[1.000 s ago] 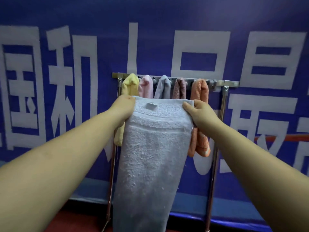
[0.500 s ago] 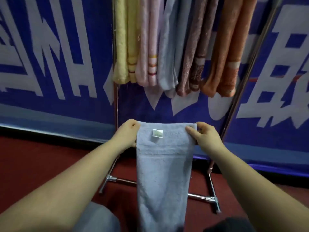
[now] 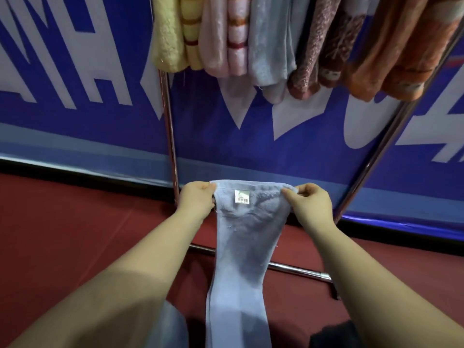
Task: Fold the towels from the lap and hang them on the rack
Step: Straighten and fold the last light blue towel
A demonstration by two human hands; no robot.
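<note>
Head view, the only one you have: your left hand (image 3: 197,200) and right hand (image 3: 310,204) each pinch a top corner of the pale blue towel (image 3: 244,237), fingers closed on the cloth, holding its upper edge stretched in front of you, low before the rack (image 3: 170,136) and well below the hung towels (image 3: 251,46). A small barcode label (image 3: 242,196) sits near that upper edge. Judge the towel soft, light and limp: it sags between your hands and narrows as it falls toward your lap, so it will not hold a shape unless you keep tension on it. The two corners look like the right hold; for a fold, bring them together or slide down the side edges, since the terry pile should grip well rather than slip. Much is hidden: the towel's lower end runs out of the bottom of the frame, the rack's top bar is cut off above, so you cannot tell how much free space remains there, and whatever else lies on your lap is mostly out of sight.
</note>
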